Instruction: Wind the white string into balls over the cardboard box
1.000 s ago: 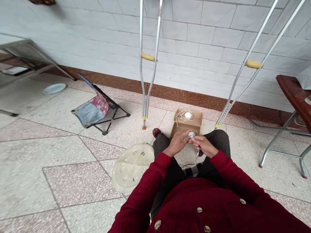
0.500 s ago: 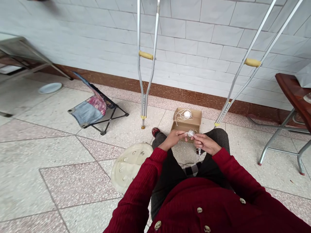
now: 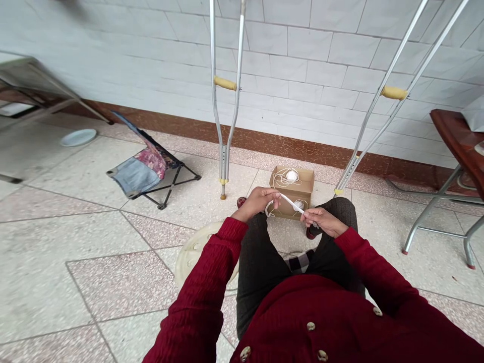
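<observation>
A white cord [image 3: 290, 202] runs taut between my two hands, above my knees. My left hand [image 3: 261, 200] pinches one part of it, and a loose loop hangs beside those fingers. My right hand [image 3: 322, 220] grips the cord further right, with a short bit showing below the fingers. Behind the hands, an open cardboard box [image 3: 307, 180] lies on the floor. One white ball of string [image 3: 292, 175] with loose loops lies in its far part, and another ball [image 3: 298, 205] in the near part, partly behind the cord.
Two metal crutches [image 3: 224, 151] with yellow grips lean on the tiled wall. A folding stool [image 3: 138, 174] stands left, with a pale plate [image 3: 78, 137] beyond it. A cream plastic stool top [image 3: 189, 257] is by my left leg. A brown table [image 3: 459, 143] stands right.
My hands have drawn apart, the left one moving left and slightly up. The white cord that was bunched between the fingers is now stretched between them.
</observation>
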Available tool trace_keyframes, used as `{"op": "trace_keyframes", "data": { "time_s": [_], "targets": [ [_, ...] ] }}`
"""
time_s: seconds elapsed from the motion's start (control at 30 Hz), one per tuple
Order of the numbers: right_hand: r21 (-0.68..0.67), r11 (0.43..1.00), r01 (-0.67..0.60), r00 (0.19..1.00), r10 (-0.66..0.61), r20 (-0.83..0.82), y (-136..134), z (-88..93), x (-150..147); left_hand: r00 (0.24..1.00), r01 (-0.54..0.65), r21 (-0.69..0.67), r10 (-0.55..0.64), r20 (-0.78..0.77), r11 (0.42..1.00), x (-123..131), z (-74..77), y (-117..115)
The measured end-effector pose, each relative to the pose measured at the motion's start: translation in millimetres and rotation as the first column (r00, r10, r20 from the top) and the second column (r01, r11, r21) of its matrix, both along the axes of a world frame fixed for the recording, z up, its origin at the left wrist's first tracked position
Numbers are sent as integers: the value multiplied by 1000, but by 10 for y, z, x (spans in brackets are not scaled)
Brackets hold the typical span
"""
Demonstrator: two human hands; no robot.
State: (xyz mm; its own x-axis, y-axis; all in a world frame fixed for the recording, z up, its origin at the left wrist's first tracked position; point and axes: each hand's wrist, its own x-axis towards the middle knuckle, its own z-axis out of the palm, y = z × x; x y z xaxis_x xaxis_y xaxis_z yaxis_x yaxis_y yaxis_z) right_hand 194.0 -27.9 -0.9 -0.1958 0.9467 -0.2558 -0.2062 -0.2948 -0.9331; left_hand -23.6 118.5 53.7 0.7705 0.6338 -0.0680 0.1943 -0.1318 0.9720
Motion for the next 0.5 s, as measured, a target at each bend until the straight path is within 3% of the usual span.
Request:
{"op": "trace_keyframes", "data": {
  "time_s": [0.17,0.33,0.5],
  "targets": [
    [22,996,-81,994,82,-75,-79,117,-7,996,-88,63,90,-20,994,-14,-74,58],
    [53,994,-98,990,103,-94,-165,260,-14,976,-202,46,205,-72,978,-30,-357,73],
    [67,997,-27,992,35,-119,-185,343,-25,965,-214,73,223,-140,974,16,-622,-29]
  ]
}}
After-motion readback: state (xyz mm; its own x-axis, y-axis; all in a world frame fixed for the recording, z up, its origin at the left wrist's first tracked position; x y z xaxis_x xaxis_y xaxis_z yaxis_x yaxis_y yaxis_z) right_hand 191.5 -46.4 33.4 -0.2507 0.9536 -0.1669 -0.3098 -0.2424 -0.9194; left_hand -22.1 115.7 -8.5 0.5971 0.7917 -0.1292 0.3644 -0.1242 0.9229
